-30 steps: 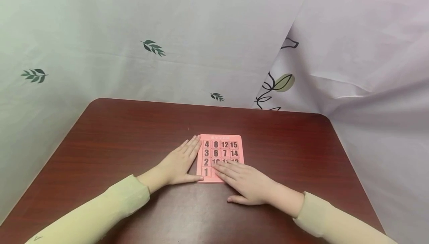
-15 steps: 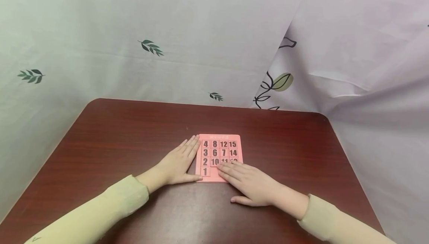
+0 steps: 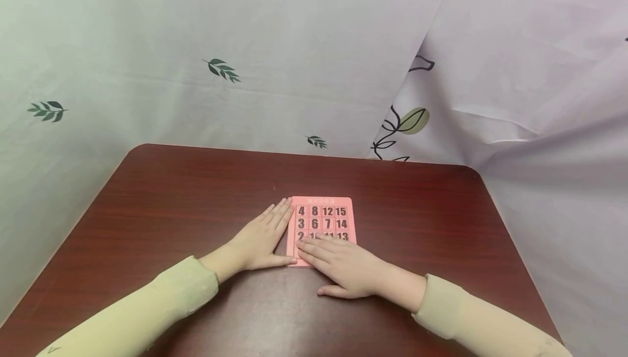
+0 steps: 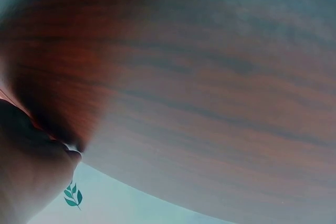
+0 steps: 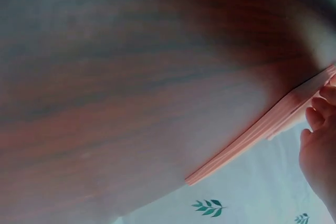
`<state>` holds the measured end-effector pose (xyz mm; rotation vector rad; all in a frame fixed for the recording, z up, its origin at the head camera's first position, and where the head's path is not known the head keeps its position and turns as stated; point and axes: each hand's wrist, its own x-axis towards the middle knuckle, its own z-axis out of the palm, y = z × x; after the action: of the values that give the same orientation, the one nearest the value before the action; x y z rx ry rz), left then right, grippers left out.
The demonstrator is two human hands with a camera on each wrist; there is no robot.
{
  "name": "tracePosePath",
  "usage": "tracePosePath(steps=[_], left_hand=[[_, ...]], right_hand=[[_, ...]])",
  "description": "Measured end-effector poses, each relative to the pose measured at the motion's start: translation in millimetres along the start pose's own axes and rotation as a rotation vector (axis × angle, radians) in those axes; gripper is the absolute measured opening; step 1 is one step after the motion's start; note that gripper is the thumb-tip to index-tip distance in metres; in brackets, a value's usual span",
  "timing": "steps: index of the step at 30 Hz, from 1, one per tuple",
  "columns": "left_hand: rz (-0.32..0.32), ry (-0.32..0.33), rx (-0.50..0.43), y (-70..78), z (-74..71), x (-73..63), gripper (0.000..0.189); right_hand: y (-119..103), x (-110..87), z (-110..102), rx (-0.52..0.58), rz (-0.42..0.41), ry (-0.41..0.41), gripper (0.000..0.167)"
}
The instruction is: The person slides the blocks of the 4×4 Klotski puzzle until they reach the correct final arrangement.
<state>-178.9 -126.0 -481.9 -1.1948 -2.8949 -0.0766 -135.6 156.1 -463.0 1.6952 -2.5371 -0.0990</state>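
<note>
A pink number sliding puzzle lies flat on the table, its tiles printed with black numbers. The top row reads 4, 8, 12, 15, and below it come 3, 6, 7, 14. My left hand rests along the puzzle's left side, fingertips at the upper left edge and thumb at the lower left corner. Straight fingers of my right hand touch the lower tiles, hiding the bottom row and part of the row with 2 and 13. The right wrist view shows the puzzle's side edge beside the curving fingertips.
The dark red-brown wooden table has rounded far corners. Behind it hangs a pale cloth with green leaf prints, and another pale cloth hangs at the right.
My right hand shifted slightly right, then slid left over the lower tiles; it now covers the 1 and uncovers the 13. My left hand stays in place.
</note>
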Motion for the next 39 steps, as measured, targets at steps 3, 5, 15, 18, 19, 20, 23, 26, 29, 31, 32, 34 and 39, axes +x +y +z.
tracePosePath(steps=[3,5,15,18,19,20,23,26,29,31,32,34,39], left_hand=[[0.001,-0.001,0.001,-0.1,0.8,0.5,0.117],[0.000,-0.002,-0.001,-0.1,1.0,0.7,0.117],[-0.002,-0.001,-0.005,-0.9,-0.3,1.2,0.117],[-0.002,-0.011,-0.007,-0.9,-0.5,1.4,0.117],[-0.003,-0.012,-0.009,-0.9,-0.1,1.6,0.117],[-0.003,-0.013,-0.012,-0.8,0.3,1.7,0.117],[-0.007,-0.020,-0.013,-0.3,0.6,1.8,0.117],[-0.006,-0.025,-0.010,0.2,-0.1,1.7,0.117],[-0.002,-0.027,-0.013,0.6,-1.3,1.4,0.116],[0.001,-0.025,-0.012,0.4,-1.6,1.3,0.116],[0.002,-0.026,-0.011,0.3,-1.7,1.2,0.116],[0.003,-0.028,-0.004,0.1,-1.7,1.0,0.116],[0.009,-0.004,-0.007,-0.3,-1.5,-0.2,0.115]], right_hand=[[0.6,-3.6,0.5,-0.004,0.002,-0.002,0.080],[1.4,-8.2,0.9,-0.005,0.008,0.000,0.079],[8.2,-28.5,0.3,-0.015,0.059,0.028,0.078],[11.6,-27.6,-0.6,-0.008,0.067,0.027,0.079],[13.3,-26.5,-0.8,-0.005,0.073,0.025,0.079],[15.2,-25.1,-1.4,-0.003,0.083,0.021,0.079],[22.1,-19.0,-1.8,0.011,0.114,0.015,0.079],[28.5,-11.5,-1.4,0.026,0.129,0.017,0.079],[32.5,-4.0,-0.3,0.046,0.126,0.021,0.078],[33.6,0.7,-0.2,0.057,0.117,0.017,0.078],[33.7,2.7,-0.1,0.060,0.113,0.011,0.078],[33.4,6.5,-0.2,0.068,0.102,0.004,0.078],[30.4,10.2,1.5,0.073,0.077,-0.020,0.077]])
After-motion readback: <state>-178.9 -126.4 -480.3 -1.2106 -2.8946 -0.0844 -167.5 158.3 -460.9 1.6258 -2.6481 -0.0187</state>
